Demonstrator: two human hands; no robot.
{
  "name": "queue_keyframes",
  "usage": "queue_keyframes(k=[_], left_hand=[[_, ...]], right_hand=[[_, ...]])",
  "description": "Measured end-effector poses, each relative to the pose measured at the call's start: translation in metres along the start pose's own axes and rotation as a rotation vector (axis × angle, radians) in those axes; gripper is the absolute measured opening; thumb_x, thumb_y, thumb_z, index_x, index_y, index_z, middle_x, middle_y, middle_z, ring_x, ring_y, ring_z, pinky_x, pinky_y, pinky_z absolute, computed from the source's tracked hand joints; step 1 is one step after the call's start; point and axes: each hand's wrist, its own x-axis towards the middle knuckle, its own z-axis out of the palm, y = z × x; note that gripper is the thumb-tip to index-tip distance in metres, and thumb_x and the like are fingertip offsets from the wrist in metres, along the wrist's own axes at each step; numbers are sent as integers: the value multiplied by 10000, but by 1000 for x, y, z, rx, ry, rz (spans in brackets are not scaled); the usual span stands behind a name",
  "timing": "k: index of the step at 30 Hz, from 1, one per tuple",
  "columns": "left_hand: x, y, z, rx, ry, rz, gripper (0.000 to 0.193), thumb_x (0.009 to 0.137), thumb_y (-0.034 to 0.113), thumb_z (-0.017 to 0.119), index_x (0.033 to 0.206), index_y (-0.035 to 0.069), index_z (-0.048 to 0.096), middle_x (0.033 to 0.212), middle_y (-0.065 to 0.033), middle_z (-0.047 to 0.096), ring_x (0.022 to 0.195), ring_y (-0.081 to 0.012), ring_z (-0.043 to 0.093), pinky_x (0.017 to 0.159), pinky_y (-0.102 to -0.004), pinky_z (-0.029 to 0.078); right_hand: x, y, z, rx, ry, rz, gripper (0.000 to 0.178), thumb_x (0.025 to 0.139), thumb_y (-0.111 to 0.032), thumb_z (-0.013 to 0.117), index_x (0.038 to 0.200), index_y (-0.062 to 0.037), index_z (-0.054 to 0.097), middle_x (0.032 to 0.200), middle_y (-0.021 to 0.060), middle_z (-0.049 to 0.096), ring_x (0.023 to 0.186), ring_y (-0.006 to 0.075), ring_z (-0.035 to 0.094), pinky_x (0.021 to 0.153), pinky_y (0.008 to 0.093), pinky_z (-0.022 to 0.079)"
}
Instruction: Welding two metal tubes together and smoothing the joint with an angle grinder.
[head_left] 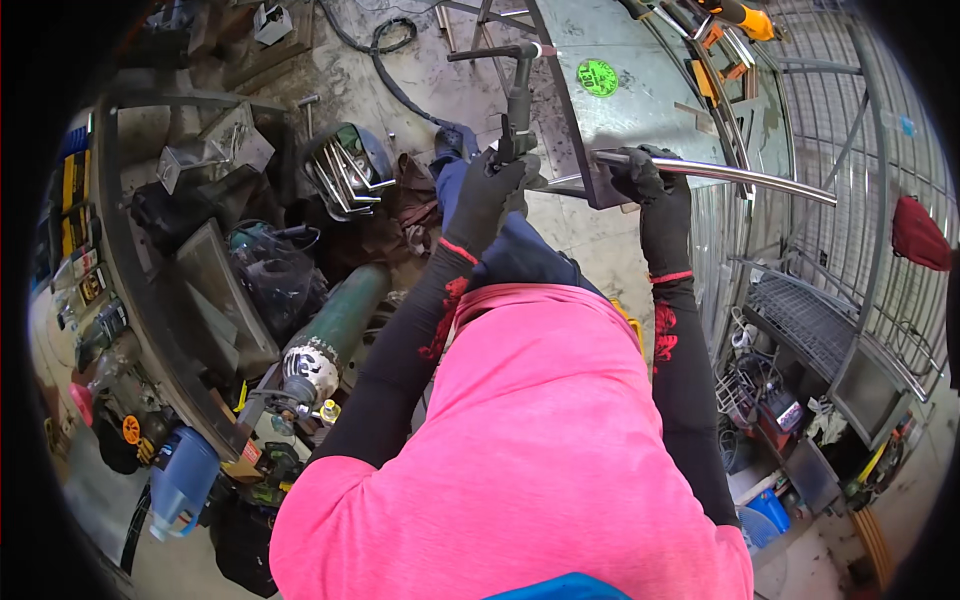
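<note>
My left hand [488, 200], in a black glove, is closed around the handle of a TIG welding torch [518, 105]. The torch stands upright in my grip, its long back cap pointing left and its pale nozzle end toward the metal table [650, 95]. At the table's near corner my right hand [655, 195], also gloved in black, is closed around a shiny curved metal tube [765, 174]. The tube runs out to the right past the table edge. My right fingers partly hide its left end.
A dark cable [385, 70] loops over the floor ahead. To my left lie a green gas cylinder [345, 310] and a container of bent metal tubes [345, 175]. An orange-and-black power tool [745, 18] rests at the table's far right. Wire racks [810, 300] stand at right.
</note>
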Motion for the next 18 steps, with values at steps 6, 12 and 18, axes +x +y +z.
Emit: queue_keyframes(k=[6,12,18], left_hand=[[-7,-5,-26,6,31,-40,451,998,204,721,1395,11,629,1013,-46,694,789,-118,670,615,-237,463],[-10,-7,-36,-3,51,-47,457,990,221,726,1381,8,624,1003,-50,673,792,-116,645,632,-229,451],[-12,-3,-24,1,64,-12,449,989,216,732,1364,-4,621,958,-12,621,776,-103,602,651,-224,464]], right_hand=[[0,2,-1,26,23,-32,323,1083,-255,705,1261,12,675,1129,113,754,1011,274,783,906,446,668],[0,-7,10,14,4,-24,307,1069,-232,726,1266,-2,675,1145,104,737,1032,251,768,928,429,657],[1,-4,18,-148,43,-90,345,1018,-225,799,1257,4,701,1050,65,742,916,130,674,811,302,561]])
